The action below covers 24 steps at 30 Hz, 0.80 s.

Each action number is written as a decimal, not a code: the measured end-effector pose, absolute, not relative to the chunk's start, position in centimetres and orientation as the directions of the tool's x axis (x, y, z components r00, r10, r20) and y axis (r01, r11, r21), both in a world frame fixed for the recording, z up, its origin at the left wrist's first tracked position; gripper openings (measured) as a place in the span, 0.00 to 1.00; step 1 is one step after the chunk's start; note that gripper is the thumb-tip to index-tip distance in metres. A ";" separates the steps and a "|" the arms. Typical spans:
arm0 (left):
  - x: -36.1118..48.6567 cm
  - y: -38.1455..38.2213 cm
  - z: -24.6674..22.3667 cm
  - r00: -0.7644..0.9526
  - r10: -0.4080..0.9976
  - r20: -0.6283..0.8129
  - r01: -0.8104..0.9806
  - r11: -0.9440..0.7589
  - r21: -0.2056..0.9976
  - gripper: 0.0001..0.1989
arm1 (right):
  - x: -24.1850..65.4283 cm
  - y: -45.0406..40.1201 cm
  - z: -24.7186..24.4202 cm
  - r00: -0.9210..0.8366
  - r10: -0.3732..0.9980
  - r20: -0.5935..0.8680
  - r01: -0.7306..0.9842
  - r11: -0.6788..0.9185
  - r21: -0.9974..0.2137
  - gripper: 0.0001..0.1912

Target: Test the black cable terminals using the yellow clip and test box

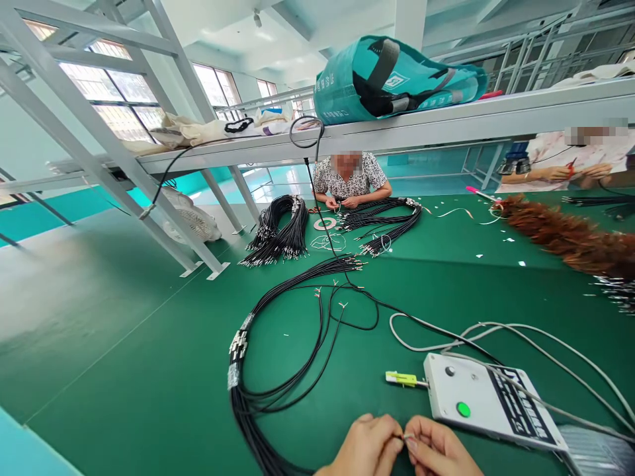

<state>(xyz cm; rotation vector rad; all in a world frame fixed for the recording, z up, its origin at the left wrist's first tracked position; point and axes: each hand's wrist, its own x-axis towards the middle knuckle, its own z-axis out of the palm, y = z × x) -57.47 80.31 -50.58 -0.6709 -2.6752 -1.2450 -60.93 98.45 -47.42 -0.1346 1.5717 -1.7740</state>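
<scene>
My left hand (370,446) is closed in a pinch at the bottom of the head view, on what looks like the end of a black cable (401,436). Its fingertips nearly meet those of my right hand (436,451), which pinches the thin wires at that end. Most of this cable is hidden by my fingers. To the left, a long bundle of black cables (238,396) curves over the green table (163,370), bound with clear wrap near its connectors. Close to my right hand lies a white box (489,396) with a green button and a yellow-green plug on its left.
Grey and black cords (520,330) loop behind the box. More cable bundles (280,228) lie farther back, before a seated person (350,178). A brown feather duster (560,238) is at right. An overhead shelf (446,122) carries a teal bag (397,79); its frame stands left.
</scene>
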 end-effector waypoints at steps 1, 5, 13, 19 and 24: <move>-57.3 80.4 -50.3 -0.912 0.321 0.255 0.398 0.538 0.743 0.09 | -60.9 98.4 -47.3 -0.717 -0.581 -0.385 0.458 0.023 -0.889 0.29; -57.0 81.2 -49.6 -0.940 0.242 0.241 0.321 0.388 0.864 0.14 | -60.7 98.2 -47.2 -0.739 -0.552 -0.387 0.469 -0.009 -0.883 0.30; -57.1 83.8 -49.0 -0.988 0.044 0.148 0.151 0.085 0.985 0.15 | -60.4 98.2 -46.4 -0.744 -0.547 -0.384 0.519 -0.111 -0.847 0.23; -57.3 83.8 -46.5 -0.998 -0.032 0.052 0.055 -0.107 0.993 0.14 | -60.3 98.0 -46.0 -0.738 -0.560 -0.377 0.506 -0.089 -0.858 0.24; -57.2 84.1 -46.5 -0.999 -0.037 -0.008 -0.002 -0.172 0.985 0.17 | -60.2 98.0 -45.8 -0.809 -0.496 -0.316 0.396 -0.064 -0.916 0.22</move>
